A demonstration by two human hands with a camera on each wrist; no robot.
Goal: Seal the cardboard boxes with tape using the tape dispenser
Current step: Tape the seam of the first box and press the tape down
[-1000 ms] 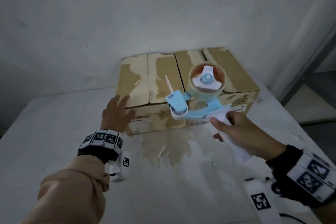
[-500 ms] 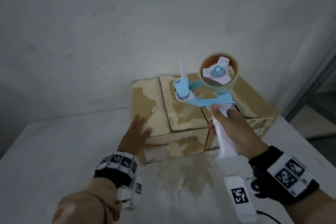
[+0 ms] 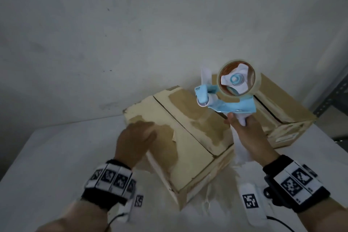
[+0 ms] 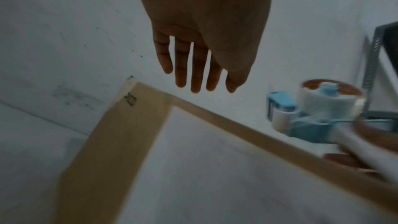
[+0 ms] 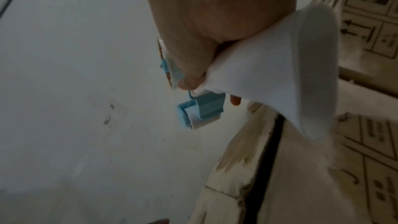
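Observation:
Two worn cardboard boxes stand on the white table. The near box (image 3: 188,137) is turned at an angle, its centre seam running diagonally. The far box (image 3: 282,111) sits behind it to the right. My left hand (image 3: 139,135) lies flat on the near box's left flap, with fingers (image 4: 193,67) straight. My right hand (image 3: 244,130) grips the white handle (image 5: 280,74) of the blue tape dispenser (image 3: 231,103). It holds the dispenser in the air above the gap between the boxes, with the tape roll (image 3: 236,79) on top and the roller head (image 5: 200,111) pointing left.
The white table (image 3: 56,156) has a brownish stain in front of the near box. A grey wall (image 3: 150,34) rises close behind the boxes. Part of a metal shelf frame (image 3: 333,98) shows at the right edge.
The near box has come toward me and turned away from the far box, with my left hand on it. My right hand has lifted the dispenser from the boxes' front to above them.

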